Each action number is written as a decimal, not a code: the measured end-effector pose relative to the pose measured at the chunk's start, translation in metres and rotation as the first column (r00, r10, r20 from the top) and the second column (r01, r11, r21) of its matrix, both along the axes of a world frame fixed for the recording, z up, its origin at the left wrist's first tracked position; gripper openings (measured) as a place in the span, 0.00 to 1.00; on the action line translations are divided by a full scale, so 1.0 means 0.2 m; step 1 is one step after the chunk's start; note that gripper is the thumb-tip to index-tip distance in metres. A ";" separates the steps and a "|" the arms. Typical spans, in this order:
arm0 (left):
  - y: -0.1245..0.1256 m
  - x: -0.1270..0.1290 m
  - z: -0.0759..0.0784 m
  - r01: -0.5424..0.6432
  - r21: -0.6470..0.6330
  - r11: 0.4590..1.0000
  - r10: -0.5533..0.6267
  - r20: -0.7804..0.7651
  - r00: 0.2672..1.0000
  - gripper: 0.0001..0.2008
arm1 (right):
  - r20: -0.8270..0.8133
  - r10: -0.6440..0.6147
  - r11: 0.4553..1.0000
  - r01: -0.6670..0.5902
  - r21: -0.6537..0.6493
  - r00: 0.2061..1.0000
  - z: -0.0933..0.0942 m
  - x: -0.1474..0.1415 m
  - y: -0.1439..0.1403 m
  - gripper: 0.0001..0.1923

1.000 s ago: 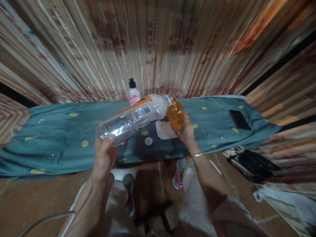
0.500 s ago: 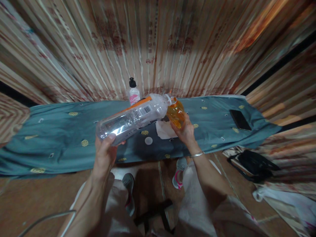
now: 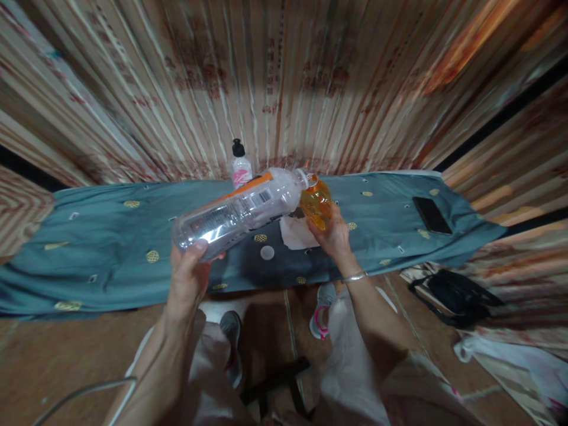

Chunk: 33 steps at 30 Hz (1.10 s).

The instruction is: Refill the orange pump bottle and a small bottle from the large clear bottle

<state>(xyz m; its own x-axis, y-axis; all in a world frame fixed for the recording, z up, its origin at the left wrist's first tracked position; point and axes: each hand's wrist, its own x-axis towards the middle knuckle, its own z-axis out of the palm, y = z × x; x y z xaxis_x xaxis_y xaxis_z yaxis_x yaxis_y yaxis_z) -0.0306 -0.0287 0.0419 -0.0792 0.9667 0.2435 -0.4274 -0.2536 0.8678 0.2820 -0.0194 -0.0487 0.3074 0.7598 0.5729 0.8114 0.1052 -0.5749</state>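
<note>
Now the left hand (image 3: pixel 190 269) grips the tilted clear bottle (image 3: pixel 242 210) near its base, its neck at the mouth of the orange bottle (image 3: pixel 316 204), clasped by the right hand (image 3: pixel 332 235). Both are above the teal cloth (image 3: pixel 110 242); the clear one partly blocks a black-topped bottle (image 3: pixel 241 167). White disc (image 3: pixel 267 253) nearer, dark phone (image 3: pixel 431 215) well right.

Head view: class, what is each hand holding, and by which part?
Left hand: the large clear plastic bottle, near its base. Right hand: the small rounded translucent orange bottle, by its lower body.
</note>
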 end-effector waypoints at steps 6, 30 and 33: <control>0.00 0.00 0.00 -0.001 0.017 1.000 0.001 -0.018 1.000 0.29 | 0.010 0.007 1.000 -0.007 0.022 1.000 0.00 0.00 0.00 0.32; 0.00 0.00 -0.01 0.001 0.004 1.000 -0.001 -0.004 1.000 0.31 | 0.010 -0.002 1.000 0.001 0.027 1.000 -0.02 0.00 0.00 0.34; 0.00 0.00 -0.01 -0.003 0.000 1.000 0.003 0.001 1.000 0.32 | 0.011 0.001 1.000 -0.001 0.026 1.000 -0.01 0.00 0.00 0.34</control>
